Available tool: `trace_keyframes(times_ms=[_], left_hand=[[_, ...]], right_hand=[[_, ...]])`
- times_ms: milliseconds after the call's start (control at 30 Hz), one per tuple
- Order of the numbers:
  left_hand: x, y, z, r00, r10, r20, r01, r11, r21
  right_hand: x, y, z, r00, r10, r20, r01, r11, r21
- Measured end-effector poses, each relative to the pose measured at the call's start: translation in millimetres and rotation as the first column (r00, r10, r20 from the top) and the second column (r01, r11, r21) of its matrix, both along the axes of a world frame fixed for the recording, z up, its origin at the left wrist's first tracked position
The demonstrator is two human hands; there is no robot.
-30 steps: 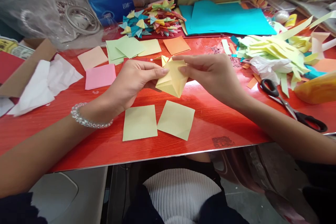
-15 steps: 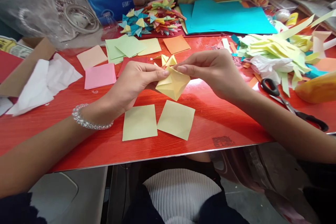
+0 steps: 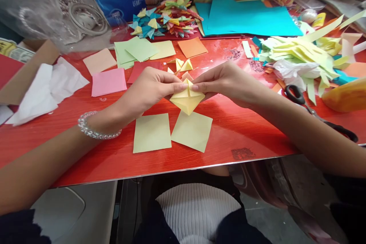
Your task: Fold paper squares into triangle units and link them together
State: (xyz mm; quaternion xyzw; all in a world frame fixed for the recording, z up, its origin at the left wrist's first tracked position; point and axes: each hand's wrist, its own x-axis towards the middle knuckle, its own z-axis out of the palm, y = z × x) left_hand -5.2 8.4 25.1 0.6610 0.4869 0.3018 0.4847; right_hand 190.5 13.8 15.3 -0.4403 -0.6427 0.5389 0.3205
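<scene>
Two hands share one piece of folded yellow paper (image 3: 188, 101): your left hand (image 3: 151, 85) pinches its left side between thumb and fingers, and your right hand (image 3: 224, 84) pinches its right side the same way. The paper is above the red table (image 3: 108, 156), a point facing you, with both thumbs on its upper part. A clear bead bracelet (image 3: 97, 126) circles your left wrist.

Just on your side of the folded paper, two pale yellow squares (image 3: 152, 133) lie side by side on the table. Just past your fingertips sit small folded yellow pieces (image 3: 183, 65).

Farther out to your left are a pink stack (image 3: 108, 82), a peach square (image 3: 99, 61) and crumpled white tissue (image 3: 40, 93). Beyond your hands, light green squares (image 3: 140, 49) overlap near an orange square (image 3: 192, 47). Behind those, a heap of folded colored pieces (image 3: 177, 19) sits beside bright blue sheets (image 3: 251, 18).

To your right, black-handled scissors (image 3: 296, 94) lie close to your forearm, partly hidden by it. Past them is a pile of cut paper strips (image 3: 300, 55), mostly yellow and green, with a crumpled white plastic bag (image 3: 294, 71) at its near side.
</scene>
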Motion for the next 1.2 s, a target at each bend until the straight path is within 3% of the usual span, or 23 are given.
trace_keyframes(times_ms=[267, 533, 733, 1200], left_hand=[[-1.3, 7.0, 2.2, 0.989, -0.128, -0.080, 0.119, 0.987, -0.105], [-1.5, 6.3, 0.8, 0.976, -0.148, -0.162, 0.138, 0.988, -0.070], [-4.8, 8.6, -3.7, 0.956, -0.175, -0.237, 0.170, 0.985, -0.041], [-4.8, 9.9, -11.6, 0.960, -0.204, -0.190, 0.190, 0.978, -0.088]], right_hand=[[1.0, 3.5, -5.5, 0.998, 0.004, 0.055, -0.004, 1.000, 0.007], [0.5, 5.0, -6.4, 0.990, 0.107, 0.091, -0.101, 0.993, -0.067], [-1.6, 5.7, -7.4, 0.988, 0.119, 0.096, -0.109, 0.989, -0.098], [-0.2, 6.1, -14.6, 0.972, 0.149, 0.181, -0.134, 0.987, -0.090]])
